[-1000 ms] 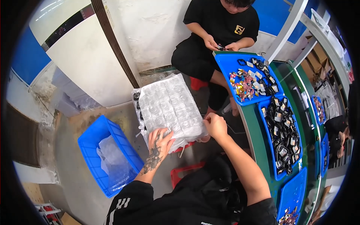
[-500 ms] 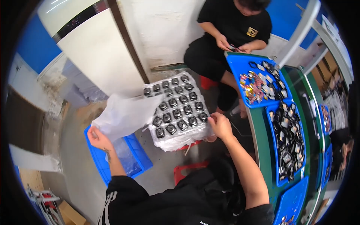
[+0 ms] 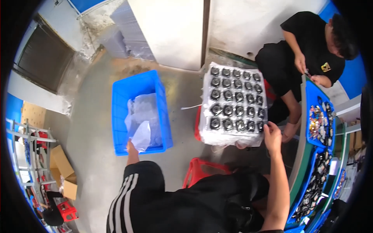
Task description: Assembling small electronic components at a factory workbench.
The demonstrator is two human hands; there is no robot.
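With left hand (image 3: 132, 148), pinching white sheet (image 3: 142, 134) at blue bin (image 3: 163, 116)'s near edge; with right hand (image 3: 274, 134), unclear in grip, seemingly steadying tray (image 3: 208, 101)'s near-right corner.

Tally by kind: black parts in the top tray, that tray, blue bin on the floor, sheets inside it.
Black parts: 25 (5 rows of 5)
Top tray: 1
Blue bin: 1
Translucent sheets: overlapping, can't be counted
Total: 27, sheets excluded
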